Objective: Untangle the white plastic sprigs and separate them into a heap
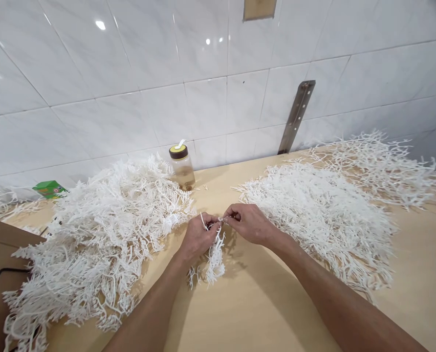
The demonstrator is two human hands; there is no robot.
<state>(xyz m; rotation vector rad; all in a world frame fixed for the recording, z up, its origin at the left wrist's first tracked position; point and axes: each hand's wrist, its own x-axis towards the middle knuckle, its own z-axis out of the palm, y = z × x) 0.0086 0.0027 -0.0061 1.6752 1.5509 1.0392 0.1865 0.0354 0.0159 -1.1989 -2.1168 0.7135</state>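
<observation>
My left hand (199, 233) is closed around a white branching plastic sprig (215, 258), whose forked twigs hang below the fingers. Just to its right, my right hand (249, 222) pinches the upper end of the same white piece between thumb and fingertips. The two hands nearly meet above the table. To the left lies a big heap of white branching sprigs (108, 230). A flatter pile of similar white sprigs (320, 210) spreads out beyond my right hand. The exact grip point between the fingertips is too small to make out.
A clear bottle with dark lid (184, 171) and brownish liquid stands by the tiled wall (203, 107). Looser white branches (390, 166) lie at the far right. A green box (49, 188) is behind the left heap, and a metal bracket (297, 117) leans near the wall.
</observation>
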